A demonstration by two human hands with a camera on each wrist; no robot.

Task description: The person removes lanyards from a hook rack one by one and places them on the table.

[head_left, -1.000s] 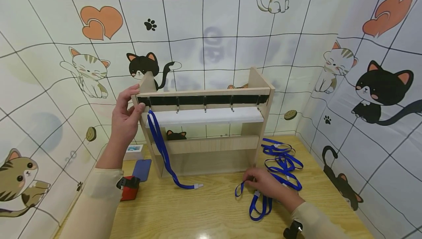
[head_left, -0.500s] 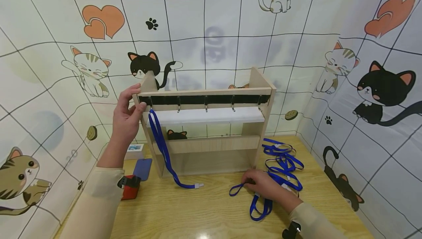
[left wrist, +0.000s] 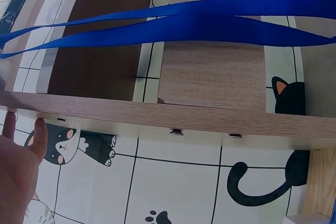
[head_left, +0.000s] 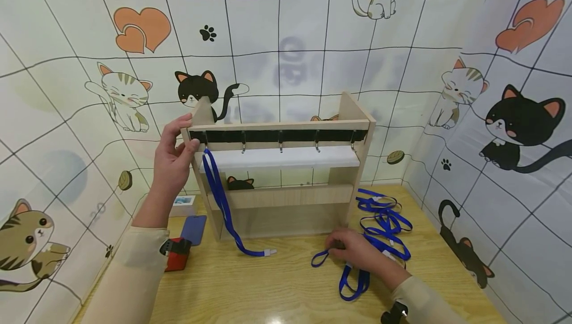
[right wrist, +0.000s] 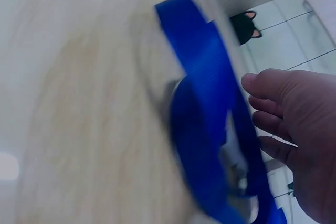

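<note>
A light wooden rack [head_left: 286,197] stands on the table, with a black strip [head_left: 263,136] of several metal hooks along its front. At its upper left corner my left hand [head_left: 173,158] grips the side panel, thumb in front. From the leftmost hook hangs a blue lanyard [head_left: 219,195], its white clip end [head_left: 270,252] lying on the table. In front of the rack's right foot, my right hand [head_left: 353,250] pinches another blue lanyard [head_left: 315,263], whose loop sticks out left of the fingers. The right wrist view shows fingertips right at this blurred strap [right wrist: 202,103].
More blue lanyards [head_left: 384,222] lie heaped beside the rack on the right, and one loop [head_left: 345,289] lies below my right hand. Left of the rack are a white box [head_left: 180,207], a dark blue card [head_left: 194,229] and a red object [head_left: 178,260]. A cat-print wall covering [head_left: 254,56] surrounds the table.
My right hand has shifted slightly left, and the pinched lanyard's loop has swung out leftward. My left hand keeps its hold on the rack corner.
</note>
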